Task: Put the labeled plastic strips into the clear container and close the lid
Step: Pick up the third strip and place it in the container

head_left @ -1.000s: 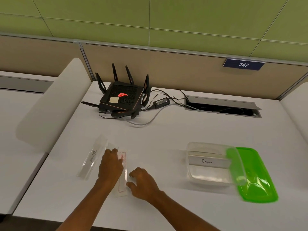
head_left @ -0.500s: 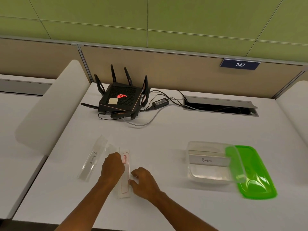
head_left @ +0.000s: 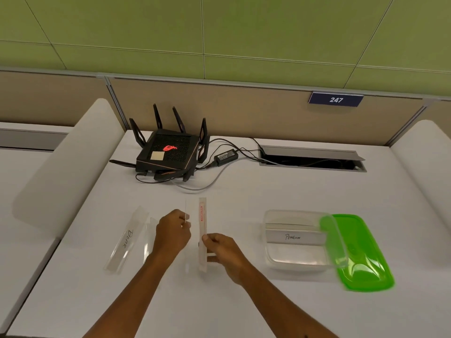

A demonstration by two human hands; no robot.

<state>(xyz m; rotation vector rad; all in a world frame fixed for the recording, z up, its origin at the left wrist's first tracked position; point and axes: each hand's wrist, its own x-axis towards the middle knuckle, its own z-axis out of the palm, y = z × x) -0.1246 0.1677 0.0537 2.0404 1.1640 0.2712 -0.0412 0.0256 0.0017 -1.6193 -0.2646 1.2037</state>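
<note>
1. Head view: the red-labelled strip point(head_left: 202, 234) is now off the desk, pinched near its lower half by the right hand point(head_left: 223, 252), where half a second ago it lay flat under both hands.
2. The left hand point(head_left: 172, 232) is closed on a second, clear strip point(head_left: 186, 217), seen almost edge-on beside the red one; what it carries cannot be read.
3. So the two pieces that lay together have been parted, one in each hand, which I judge to be the start of carrying them over.
4. Two more strips stay on the desk to the left: the one marked "Bear" point(head_left: 127, 240) and a plain one point(head_left: 148, 237) just beside it, partly behind the left wrist.
5. The clear container point(head_left: 296, 261) sits well to the right, unmoved, already holding the strip marked "Penguin" point(head_left: 294, 237).
6. Its green lid point(head_left: 361, 254) lies against the container's right side, overlapping its rim, so closing comes last.
7. Farther back stand the router point(head_left: 168, 152) and its cables, clear of the work.
</note>
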